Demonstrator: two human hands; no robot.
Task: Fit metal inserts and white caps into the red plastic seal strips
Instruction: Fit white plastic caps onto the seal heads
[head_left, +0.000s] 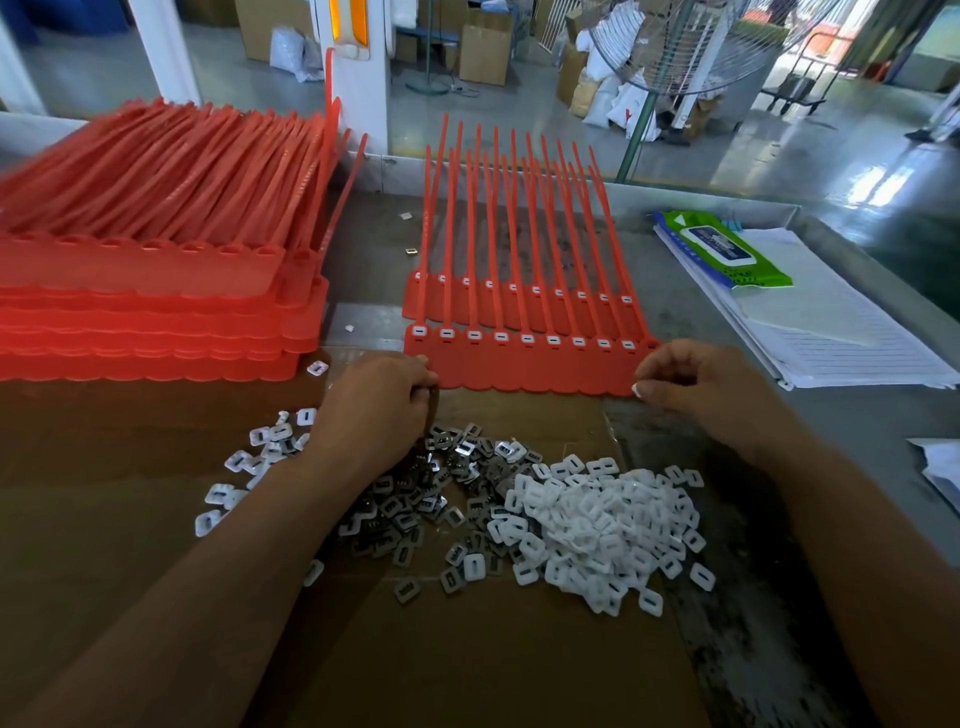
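Seal strips (524, 371), red; caps (597, 525), white; metal inserts (410, 501), silver-grey; cardboard sheet (130, 467), brown; wipes pack (727, 249), green with blue-and-white label; paper pad (836, 338), white, finely ruled.

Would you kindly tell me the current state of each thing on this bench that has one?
Near seal strip: white caps fitted in every visible head.
Far seal strip: capped, lying flat.
Strip stack: piled at left.
White caps: loose pile.
Metal inserts: loose pile.
Left hand: pinches near strip's left corner.
Right hand: pinches its right corner.
Wipes pack: lid closed.
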